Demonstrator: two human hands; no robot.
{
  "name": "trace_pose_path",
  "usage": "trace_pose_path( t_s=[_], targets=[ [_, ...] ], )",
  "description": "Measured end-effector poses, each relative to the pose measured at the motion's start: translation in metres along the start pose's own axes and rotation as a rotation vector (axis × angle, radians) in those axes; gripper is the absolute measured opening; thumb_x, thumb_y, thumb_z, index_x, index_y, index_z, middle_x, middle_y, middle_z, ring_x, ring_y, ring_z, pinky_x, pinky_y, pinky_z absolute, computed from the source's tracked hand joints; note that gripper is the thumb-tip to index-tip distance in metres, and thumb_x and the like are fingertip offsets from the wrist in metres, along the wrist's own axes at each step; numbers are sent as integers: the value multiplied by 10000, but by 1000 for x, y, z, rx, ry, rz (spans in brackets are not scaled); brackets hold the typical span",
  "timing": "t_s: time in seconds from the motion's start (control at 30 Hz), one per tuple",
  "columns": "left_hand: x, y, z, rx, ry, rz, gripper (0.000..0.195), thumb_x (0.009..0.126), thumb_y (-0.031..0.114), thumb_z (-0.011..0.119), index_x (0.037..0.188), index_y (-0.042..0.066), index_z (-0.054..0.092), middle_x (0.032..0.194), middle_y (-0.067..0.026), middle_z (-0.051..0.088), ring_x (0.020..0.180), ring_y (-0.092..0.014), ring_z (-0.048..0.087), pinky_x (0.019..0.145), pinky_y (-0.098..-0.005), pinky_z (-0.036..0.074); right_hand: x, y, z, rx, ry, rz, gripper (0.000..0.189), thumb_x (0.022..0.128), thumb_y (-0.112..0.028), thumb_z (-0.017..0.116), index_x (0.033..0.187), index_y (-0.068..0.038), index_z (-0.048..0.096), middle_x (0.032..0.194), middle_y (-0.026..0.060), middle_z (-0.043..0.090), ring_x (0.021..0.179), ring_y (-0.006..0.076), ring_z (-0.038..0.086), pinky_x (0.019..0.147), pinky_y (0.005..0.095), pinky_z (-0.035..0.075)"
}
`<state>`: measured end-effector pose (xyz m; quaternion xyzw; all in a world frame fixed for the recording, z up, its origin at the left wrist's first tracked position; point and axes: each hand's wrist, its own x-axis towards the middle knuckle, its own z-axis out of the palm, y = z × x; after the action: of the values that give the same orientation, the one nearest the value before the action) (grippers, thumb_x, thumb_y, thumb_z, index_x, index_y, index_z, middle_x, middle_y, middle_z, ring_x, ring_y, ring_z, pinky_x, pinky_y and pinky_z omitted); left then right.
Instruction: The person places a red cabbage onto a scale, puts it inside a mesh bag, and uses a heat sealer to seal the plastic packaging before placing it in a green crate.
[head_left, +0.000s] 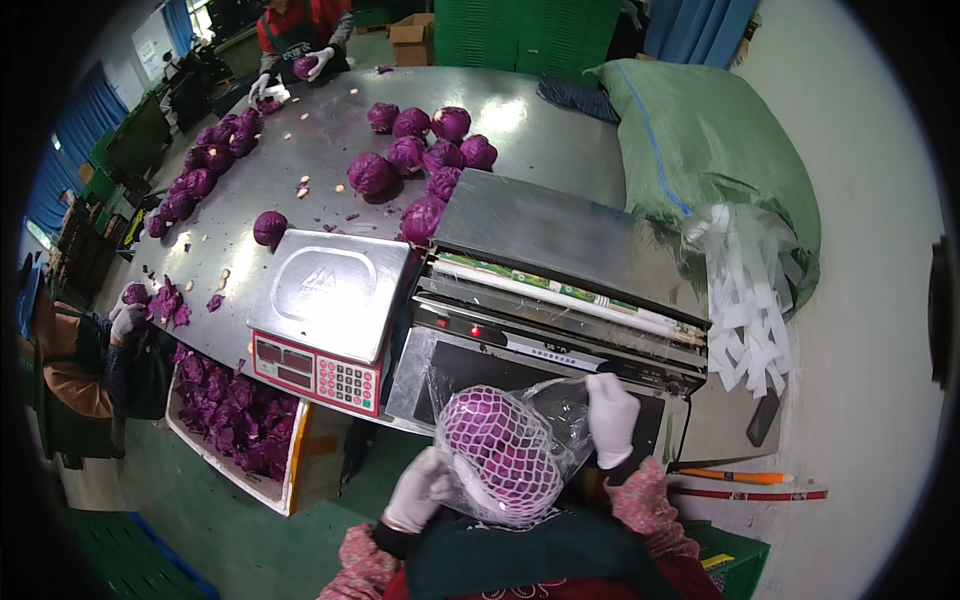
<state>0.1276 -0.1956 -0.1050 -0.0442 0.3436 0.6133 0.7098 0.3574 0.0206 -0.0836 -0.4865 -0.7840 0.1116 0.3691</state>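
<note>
Red cabbage in a white foam net (499, 450) lies before me at the near edge of the wrapping machine (544, 375). Clear plastic film (566, 409) covers it and stretches out to its right. My right hand (611, 416), in a white glove, grips the film's right side above the machine's black plate. At the bundle's lower left, my left hand (416, 487), also gloved, has its fingers curled on the film against the net. A roll of film (562, 296) lies across the machine behind a lit red switch.
Left of the machine stands a digital scale (326, 292). Several red cabbages (409, 154) lie on the metal table (300, 154). A box of purple leaves (232, 420) stands below. Two co-workers (300, 37) (90, 352) handle cabbage. A green sack (705, 142) stands at right.
</note>
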Motion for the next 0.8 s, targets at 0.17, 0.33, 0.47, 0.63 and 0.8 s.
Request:
trace_pose_path(
  t_s=[0.17,0.33,0.47,0.63,0.8],
  targets=[
    [4,-18,33,63,-155,123,192,1026,233,476,1133,94,551,800,59,515,495,-16,314,454,-175,246,-2,-45,47,-132,-254,-327,57,890,-196,617,883,-139,619,656,39,575,493,244,580,444,367,447],
    [4,23,102,122,33,412,262,1006,187,476,1196,25,553,1054,-70,651,896,-140,634,820,-284,526,1,-95,40,707,-70,-172,267,795,-69,729,1036,25,660,824,133,708,722,186,707,646,276,544],
    [2,31,55,452,-301,478,394,998,203,512,1353,37,474,1295,-110,562,1169,-200,552,1004,-357,464,41,-135,13,567,20,-573,297,763,-82,712,1047,-44,630,712,69,631,507,251,561,475,337,431],
    [20,34,24,474,-525,289,433,1002,226,510,1393,53,449,1353,-111,530,1230,-216,520,1049,-379,439,55,-157,-16,633,24,-298,19,835,-29,694,854,-32,697,758,98,690,599,198,639,569,273,485],
    [38,7,9,128,-513,-46,435,1002,236,507,1392,51,450,1352,-116,531,1237,-223,519,1060,-385,433,70,-155,-18,780,-102,-106,37,851,8,673,875,15,700,804,80,712,698,124,666,633,242,517]
  ],
)
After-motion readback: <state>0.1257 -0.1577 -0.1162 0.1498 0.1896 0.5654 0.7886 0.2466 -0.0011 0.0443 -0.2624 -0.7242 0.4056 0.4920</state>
